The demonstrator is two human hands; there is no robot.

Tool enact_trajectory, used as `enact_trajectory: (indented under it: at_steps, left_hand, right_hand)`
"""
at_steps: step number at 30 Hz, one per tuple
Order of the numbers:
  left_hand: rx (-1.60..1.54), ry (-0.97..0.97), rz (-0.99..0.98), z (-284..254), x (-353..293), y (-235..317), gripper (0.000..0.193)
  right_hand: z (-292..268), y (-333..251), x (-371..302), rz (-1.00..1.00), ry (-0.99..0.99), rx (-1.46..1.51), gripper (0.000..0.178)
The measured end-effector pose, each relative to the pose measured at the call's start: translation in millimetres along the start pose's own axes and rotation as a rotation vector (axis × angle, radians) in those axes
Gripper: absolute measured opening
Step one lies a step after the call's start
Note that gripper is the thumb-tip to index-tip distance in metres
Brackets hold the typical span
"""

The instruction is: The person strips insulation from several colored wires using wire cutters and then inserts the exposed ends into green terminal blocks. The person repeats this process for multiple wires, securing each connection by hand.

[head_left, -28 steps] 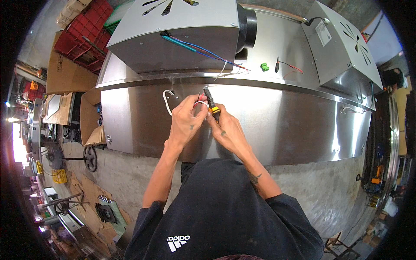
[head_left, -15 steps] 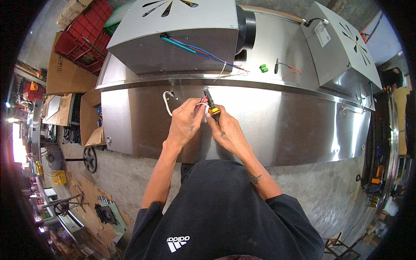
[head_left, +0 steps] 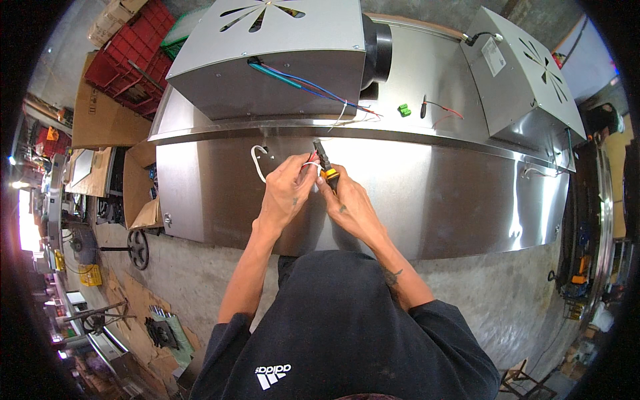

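My left hand (head_left: 285, 188) is closed, with its fingertips pinching a white cable (head_left: 258, 164) whose thin red and white wire ends show at the fingers. The cable loops out of a hole in the steel panel on the left. My right hand (head_left: 351, 205) grips the black and yellow handles of wire-stripping pliers (head_left: 323, 159). Their dark jaws point away from me, right beside the left fingertips and the wire ends. Whether the jaws bite on a wire is too small to tell.
Beyond the steel panel (head_left: 453, 193) stands a large metal box (head_left: 280, 93) with blue and red wires (head_left: 320, 89) hanging out. Green connectors (head_left: 405, 110) and a short black-and-red lead (head_left: 440, 107) lie right of it. A second metal box (head_left: 527, 80) stands far right; cartons (head_left: 107, 113) are at left.
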State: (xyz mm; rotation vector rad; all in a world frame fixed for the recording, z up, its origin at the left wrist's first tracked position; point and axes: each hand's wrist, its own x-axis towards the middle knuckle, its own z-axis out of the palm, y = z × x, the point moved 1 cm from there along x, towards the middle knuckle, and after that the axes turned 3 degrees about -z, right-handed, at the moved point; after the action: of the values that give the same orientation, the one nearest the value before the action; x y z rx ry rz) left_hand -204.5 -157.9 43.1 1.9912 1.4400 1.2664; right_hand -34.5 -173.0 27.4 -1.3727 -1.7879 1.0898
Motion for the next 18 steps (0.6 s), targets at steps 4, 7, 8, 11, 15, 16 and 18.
enact_trajectory:
  at_steps: [4, 7, 8, 11, 15, 16, 18]
  left_hand:
    - [0.015, -0.002, 0.023, 1, 2, -2, 0.022]
    - [0.056, -0.03, 0.008, 0, 2, 0, 0.023]
    - [0.052, -0.025, 0.016, 0, 3, -2, 0.023]
    - [0.068, -0.035, 0.005, 0, 2, -3, 0.024]
    - [0.062, -0.036, 0.02, -1, 3, 1, 0.024]
    - [0.052, -0.038, 0.017, 0, 3, 1, 0.024]
    - [0.037, -0.044, 0.012, 1, 3, 0, 0.024]
  right_hand:
    - [0, 1, 2, 0.014, -0.007, 0.019, 0.047]
    - [10, 18, 2, -0.102, 0.089, -0.044, 0.04]
    - [12, 19, 2, -0.113, 0.1, -0.047, 0.039]
    - [7, 11, 2, -0.044, 0.05, 0.033, 0.045]
    - [9, 13, 2, -0.092, 0.095, 0.009, 0.048]
    - [8, 13, 2, -0.067, 0.078, 0.028, 0.047]
    - [8, 14, 3, -0.021, 0.045, 0.069, 0.046]
